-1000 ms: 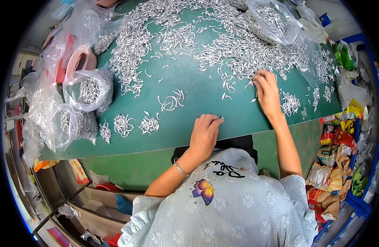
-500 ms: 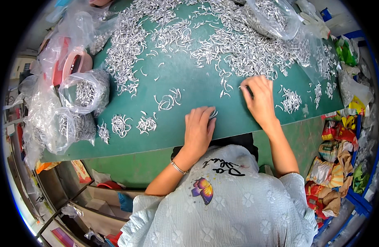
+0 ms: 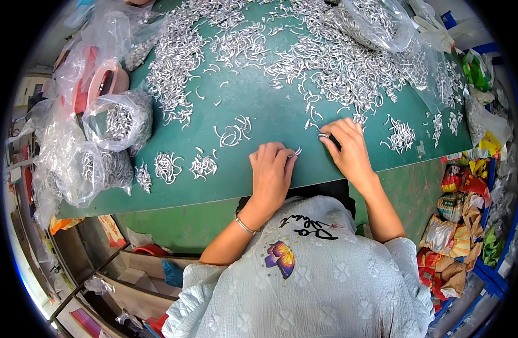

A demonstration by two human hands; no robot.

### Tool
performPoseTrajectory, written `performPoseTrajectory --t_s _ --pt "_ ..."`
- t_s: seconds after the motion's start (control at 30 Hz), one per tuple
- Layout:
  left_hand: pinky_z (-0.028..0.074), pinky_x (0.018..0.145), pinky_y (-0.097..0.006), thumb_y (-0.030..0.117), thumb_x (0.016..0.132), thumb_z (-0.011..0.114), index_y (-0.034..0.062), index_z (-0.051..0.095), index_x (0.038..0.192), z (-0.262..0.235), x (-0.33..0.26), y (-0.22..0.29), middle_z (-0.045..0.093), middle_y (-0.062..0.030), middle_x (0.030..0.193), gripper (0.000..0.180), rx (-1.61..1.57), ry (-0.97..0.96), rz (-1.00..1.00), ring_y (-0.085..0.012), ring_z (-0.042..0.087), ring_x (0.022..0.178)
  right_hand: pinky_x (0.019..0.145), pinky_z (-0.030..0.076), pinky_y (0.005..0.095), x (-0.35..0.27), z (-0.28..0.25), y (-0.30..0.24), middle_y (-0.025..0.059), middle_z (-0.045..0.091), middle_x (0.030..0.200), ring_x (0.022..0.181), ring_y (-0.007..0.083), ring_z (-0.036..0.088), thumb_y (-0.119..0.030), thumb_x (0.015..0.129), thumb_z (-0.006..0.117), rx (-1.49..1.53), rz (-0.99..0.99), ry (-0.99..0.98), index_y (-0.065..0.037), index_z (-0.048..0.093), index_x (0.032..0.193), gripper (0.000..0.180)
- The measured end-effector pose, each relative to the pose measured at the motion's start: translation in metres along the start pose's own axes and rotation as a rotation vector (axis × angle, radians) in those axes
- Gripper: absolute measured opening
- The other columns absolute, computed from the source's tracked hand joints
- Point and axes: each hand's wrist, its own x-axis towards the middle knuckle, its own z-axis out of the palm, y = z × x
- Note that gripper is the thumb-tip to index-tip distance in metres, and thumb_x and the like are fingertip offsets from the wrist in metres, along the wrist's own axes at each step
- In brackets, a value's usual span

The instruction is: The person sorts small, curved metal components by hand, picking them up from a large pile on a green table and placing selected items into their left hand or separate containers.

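Observation:
Close to the table's front edge, my left hand [image 3: 270, 172] is pinched on small curved silver metal pieces [image 3: 296, 151], whose tips stick out past the fingertips. My right hand [image 3: 349, 149] lies a little farther right, thumb and fingers closed on a curved silver piece [image 3: 323, 135]. Just beyond the right fingers begins a big spread of the same silver pieces [image 3: 326, 67]. A loose cluster of larger curved pieces [image 3: 234, 133] lies left of my left hand. Small piles [image 3: 202, 165] sit farther left, and another pile [image 3: 401, 136] rests right of my right hand.
The green table [image 3: 259, 107] has clear plastic bags of silver pieces [image 3: 119, 124] at its left, beside a pink basket [image 3: 110, 79]. Another filled bag [image 3: 377, 25] lies at the far right. Colourful packages [image 3: 453, 208] stand on a blue rack at right.
My right hand has drawn back from the big spread, toward me and slightly left, with a curved piece in its fingers. My left hand has barely moved.

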Motion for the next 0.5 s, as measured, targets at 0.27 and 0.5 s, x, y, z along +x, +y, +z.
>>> performPoseTrajectory --t_s 0.27,0.5 --pt "0.036 0.076 -0.037 0.004 0.079 0.071 0.006 0.064 0.093 -0.001 -0.002 -0.009 0.057 -0.0069 0.093 0.016 -0.007 0.071 -0.009 -0.026 0.053 0.089 0.077 0.04 0.0382 0.005 0.008 -0.008 0.0073 0.06 0.091 0.088 0.027 0.055 -0.004 0.077 0.071 0.028 -0.035 0.002 -0.004 0.065 0.091 0.015" --pt "0.036 0.076 -0.036 0.003 0.079 0.071 0.006 0.063 0.094 -0.014 -0.012 -0.015 0.057 -0.0069 0.093 0.017 -0.005 0.12 -0.031 -0.026 0.053 0.088 0.074 0.04 0.0385 0.0 0.01 -0.006 0.0074 0.056 0.086 0.085 0.0273 0.053 -0.001 0.077 0.068 0.015 -0.068 -0.026 -0.003 0.063 0.087 0.011"
